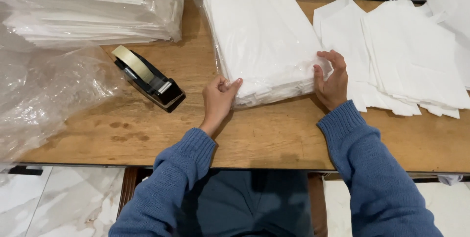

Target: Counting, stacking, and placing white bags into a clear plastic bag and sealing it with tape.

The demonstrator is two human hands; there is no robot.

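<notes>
From the head camera I saw the clear-wrapped stack of white folded paper bags lying dead ahead on the wooden table, its long axis running away from me. My left hand and right hand each half-curled on a near corner, equally close. A black tape dispenser sat left, loose white bags right, nothing between.

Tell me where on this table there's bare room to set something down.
The widest bare wood runs along the near edge, in front of the bagged stack of white sheets held by the left hand and right hand. A smaller patch lies between the tape dispenser and that stack. The far side is crowded: wrapped bundles, crumpled plastic, loose white sheets.
</notes>
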